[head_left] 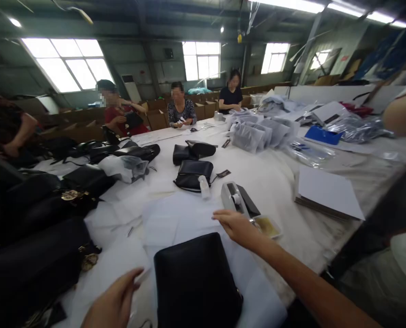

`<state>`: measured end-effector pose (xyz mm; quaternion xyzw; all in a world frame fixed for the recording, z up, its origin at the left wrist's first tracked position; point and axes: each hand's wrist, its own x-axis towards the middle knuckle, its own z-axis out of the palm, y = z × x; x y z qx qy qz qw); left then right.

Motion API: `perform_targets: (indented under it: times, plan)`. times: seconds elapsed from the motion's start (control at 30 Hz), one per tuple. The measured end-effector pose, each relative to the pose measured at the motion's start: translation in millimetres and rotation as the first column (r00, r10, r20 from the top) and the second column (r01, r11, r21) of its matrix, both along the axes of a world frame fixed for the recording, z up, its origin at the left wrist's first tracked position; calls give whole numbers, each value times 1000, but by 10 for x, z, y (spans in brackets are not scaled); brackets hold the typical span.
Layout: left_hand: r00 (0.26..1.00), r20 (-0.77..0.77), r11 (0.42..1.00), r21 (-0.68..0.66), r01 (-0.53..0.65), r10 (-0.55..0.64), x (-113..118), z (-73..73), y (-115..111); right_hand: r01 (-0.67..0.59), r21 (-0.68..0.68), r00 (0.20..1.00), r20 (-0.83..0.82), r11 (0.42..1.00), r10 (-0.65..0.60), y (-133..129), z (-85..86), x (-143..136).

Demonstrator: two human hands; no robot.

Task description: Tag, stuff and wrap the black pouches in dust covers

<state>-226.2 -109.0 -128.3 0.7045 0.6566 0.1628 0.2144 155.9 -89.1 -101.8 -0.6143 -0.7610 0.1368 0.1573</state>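
A black leather bag [196, 282] lies flat in front of me on white tissue paper [162, 230]. My left hand [116, 298] is just left of the bag, thumb and fingers apart, holding nothing. Beyond the bag's upper right corner, my right hand [237, 228] hovers with its fingers stretched out and nothing in it. Close to that hand are a grey tape dispenser [235, 198] and a small tray with yellowish contents [267, 225]. Farther back sits a small black bag [194, 173] with a tag, and a little white bottle [204, 187] stands against it.
Many black bags with gold charms [73, 196] crowd the left side. A stack of white-topped boards [329, 191] is at right, near the table edge. Plastic-wrapped items [254, 134] and a blue packet [323, 135] lie farther back. Several co-workers are around the table.
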Motion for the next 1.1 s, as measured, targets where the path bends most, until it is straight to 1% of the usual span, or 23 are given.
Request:
perform_targets:
  times: [0.03, 0.07, 0.1, 0.13, 0.2, 0.27, 0.33, 0.4, 0.47, 0.53, 0.63, 0.67, 0.73, 0.8, 0.83, 0.9, 0.97, 1.0, 1.03, 1.1]
  plan:
    - [997, -53, 998, 23, 53, -52, 139, 102, 175, 6, -49, 998, 63, 999, -3, 209, -22, -30]
    - [986, -103, 989, 38, 140, -135, 285, 170, 363, 8, -86, 994, 105, 996, 1, 411, -58, -63]
    - [957, -165, 968, 37, 247, -237, 425, 199, 554, 16, -125, 989, 149, 992, 3, 595, -102, -96]
    - [916, -245, 945, -4, 326, -317, 547, 191, 739, 25, -161, 983, 182, 987, 5, 753, -149, -126]
    - [890, -287, 933, -45, 358, -355, 720, 92, 1062, 55, -225, 965, 261, 973, 5, 982, -230, -171]
    - [864, -314, 918, -88, 387, -394, 797, -46, 1304, 79, -270, 947, 321, 960, 13, 1105, -282, -193]
    - [843, -328, 904, -129, 408, -427, 809, -154, 1475, 88, -290, 934, 357, 953, 22, 1162, -300, -201]
    - [828, -333, 892, -148, 426, -451, 797, -196, 1587, 95, -296, 927, 374, 951, 23, 1188, -287, -198]
    - [823, -335, 888, -140, 438, -458, 781, -175, 1648, 96, -303, 929, 369, 948, 24, 1202, -239, -188]
    - [830, -332, 893, -113, 436, -447, 757, -110, 1669, 82, -313, 940, 340, 946, 31, 1219, -159, -171]
    - [875, -319, 927, -36, 374, -365, 644, 46, 1673, 36, -289, 965, 260, 957, 42, 1297, 5, -179]
    - [896, -314, 943, 2, 331, -314, 573, 112, 1679, 19, -266, 973, 226, 964, 43, 1348, 63, -210]
    - [936, -304, 974, 83, 211, -177, 381, 258, 1700, -17, -206, 988, 149, 978, 48, 1493, 164, -349]
    - [956, -292, 987, 148, 62, -16, 149, 411, 1726, -51, -149, 996, 64, 988, 62, 1668, 228, -596]
    - [957, -283, 984, 178, -14, 64, 35, 484, 1734, -68, -125, 997, 22, 990, 72, 1752, 242, -749]
    - [943, -259, 959, 243, -145, 208, -150, 612, 1725, -102, -86, 994, -56, 991, 98, 1884, 235, -1059]
    - [932, -216, 926, 308, -217, 291, -232, 702, 1684, -136, -58, 985, -118, 989, 129, 1945, 189, -1294]
    - [937, -189, 918, 329, -223, 295, -225, 727, 1653, -152, -46, 980, -140, 987, 144, 1945, 155, -1358]
    - [949, -160, 919, 335, -206, 271, -187, 736, 1617, -167, -36, 975, -155, 985, 159, 1926, 116, -1379]
    - [985, -96, 949, 294, -109, 143, -29, 699, 1525, -190, -30, 968, -170, 981, 183, 1824, 28, -1298]
